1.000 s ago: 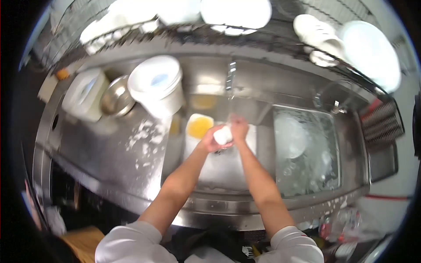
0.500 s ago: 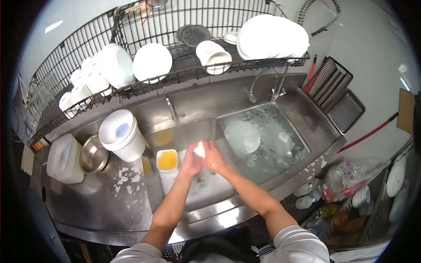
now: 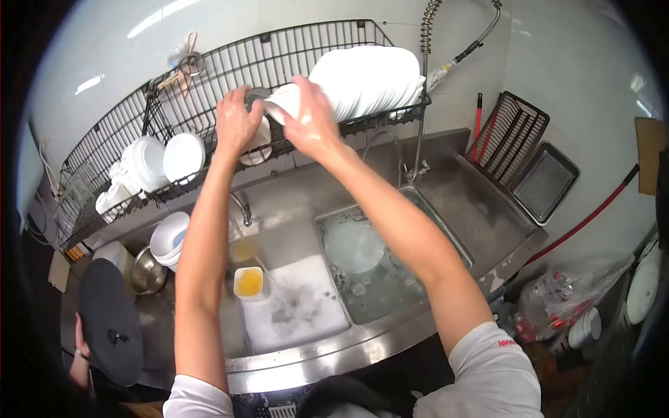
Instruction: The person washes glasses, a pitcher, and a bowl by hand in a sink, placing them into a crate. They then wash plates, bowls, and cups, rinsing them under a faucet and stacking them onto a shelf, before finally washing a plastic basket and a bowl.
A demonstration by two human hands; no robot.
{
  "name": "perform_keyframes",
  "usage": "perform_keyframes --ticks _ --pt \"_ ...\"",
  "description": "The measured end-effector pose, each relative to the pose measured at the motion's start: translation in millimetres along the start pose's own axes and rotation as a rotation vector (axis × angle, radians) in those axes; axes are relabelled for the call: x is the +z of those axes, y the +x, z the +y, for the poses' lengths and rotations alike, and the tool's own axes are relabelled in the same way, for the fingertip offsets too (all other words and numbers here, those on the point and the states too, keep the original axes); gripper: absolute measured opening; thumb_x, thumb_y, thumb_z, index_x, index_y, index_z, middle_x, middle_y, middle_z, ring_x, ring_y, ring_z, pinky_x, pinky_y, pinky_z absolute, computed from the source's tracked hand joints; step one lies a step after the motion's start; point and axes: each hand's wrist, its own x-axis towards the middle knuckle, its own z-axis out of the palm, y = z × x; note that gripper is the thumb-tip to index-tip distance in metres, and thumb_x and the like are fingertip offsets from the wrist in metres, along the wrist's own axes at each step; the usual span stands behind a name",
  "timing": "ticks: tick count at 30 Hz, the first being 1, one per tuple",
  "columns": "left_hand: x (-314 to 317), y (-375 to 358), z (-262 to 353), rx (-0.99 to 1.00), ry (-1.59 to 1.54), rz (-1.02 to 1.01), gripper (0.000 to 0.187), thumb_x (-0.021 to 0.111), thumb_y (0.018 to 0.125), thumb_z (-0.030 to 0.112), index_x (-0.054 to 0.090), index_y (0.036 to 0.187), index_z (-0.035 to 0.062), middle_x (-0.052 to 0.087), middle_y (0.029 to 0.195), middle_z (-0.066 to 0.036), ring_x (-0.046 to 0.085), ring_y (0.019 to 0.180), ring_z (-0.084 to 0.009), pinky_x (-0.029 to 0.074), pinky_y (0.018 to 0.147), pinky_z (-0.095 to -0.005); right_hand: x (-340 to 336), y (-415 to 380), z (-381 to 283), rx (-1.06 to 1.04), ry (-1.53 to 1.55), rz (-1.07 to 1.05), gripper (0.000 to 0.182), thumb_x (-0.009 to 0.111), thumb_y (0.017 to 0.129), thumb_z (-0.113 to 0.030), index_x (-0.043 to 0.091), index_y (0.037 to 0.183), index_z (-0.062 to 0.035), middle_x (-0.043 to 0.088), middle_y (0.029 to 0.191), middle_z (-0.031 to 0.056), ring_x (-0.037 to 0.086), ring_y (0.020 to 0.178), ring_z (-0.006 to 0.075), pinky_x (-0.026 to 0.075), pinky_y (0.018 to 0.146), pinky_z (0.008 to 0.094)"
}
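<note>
Both hands are raised to the wire rack (image 3: 230, 52). My right hand (image 3: 313, 124) grips a small white dish (image 3: 284, 102) by its right side, with the thumb under it. Just left of the dish is my left hand (image 3: 237, 120), its fingers curved and thumb apart, with nothing visible held. A dark round item (image 3: 258, 95) shows partly between the hands. Below them, a white cup (image 3: 259, 143) sits in the rack, partly hidden by my left hand. To the right stands a row of white plates (image 3: 366, 80).
A foamy basin (image 3: 296, 306) holds a yellow-filled container (image 3: 249, 283). Beside it is a water-filled basin (image 3: 383, 279). White buckets (image 3: 169, 237) and a metal bowl (image 3: 148, 272) stand left. Another person's hand (image 3: 81, 338) holds a black round tray (image 3: 111, 320) at lower left.
My hands have moved up from the foamy basin to the rack, with a white item. The view has shifted. Another person's hand and the black tray have appeared at lower left.
</note>
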Motion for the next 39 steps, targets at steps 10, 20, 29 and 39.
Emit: perform_keyframes --ticks 10,20,29,39 --pt "27 0 -44 -0.452 -0.026 -0.602 0.042 0.058 0.081 0.028 0.051 0.107 -0.0039 0.061 0.086 -0.010 0.057 0.078 -0.0179 0.045 0.069 -0.0309 130 41 81 0.373 -0.184 -0.384 0.055 0.070 0.068 -0.024 0.051 0.112 0.0018 0.056 0.112 0.0217 0.053 0.107 0.0384 0.046 0.088 0.0452" --pt "25 2 -49 -0.630 -0.623 -0.766 0.069 0.054 0.085 0.029 0.025 0.141 0.0019 0.049 0.126 -0.017 0.052 0.110 -0.0231 0.041 0.091 -0.0320 131 49 85 0.420 0.237 -0.616 0.061 0.065 0.073 -0.028 0.048 0.118 0.0096 0.052 0.121 0.0292 0.054 0.111 0.0354 0.044 0.092 0.0381" --pt "74 40 -84 -0.243 -0.252 -0.927 0.044 0.053 0.086 0.031 0.051 0.114 -0.0030 0.060 0.104 -0.018 0.055 0.096 -0.0259 0.042 0.083 -0.0359 -33 -49 -47 0.061 0.374 0.114 0.010 0.056 0.077 -0.009 0.052 0.083 -0.0015 0.056 0.077 0.0176 0.056 0.076 0.0369 0.044 0.069 0.0456" --pt "113 74 -157 -0.008 0.030 -0.843 0.066 0.048 0.089 0.040 0.036 0.132 -0.0079 0.044 0.133 -0.023 0.042 0.123 -0.0348 0.032 0.101 -0.0373 -330 -443 12 0.883 -0.341 -0.013 0.012 0.052 0.082 -0.011 0.061 0.087 -0.0051 0.063 0.077 0.0166 0.063 0.073 0.0317 0.049 0.067 0.0398"
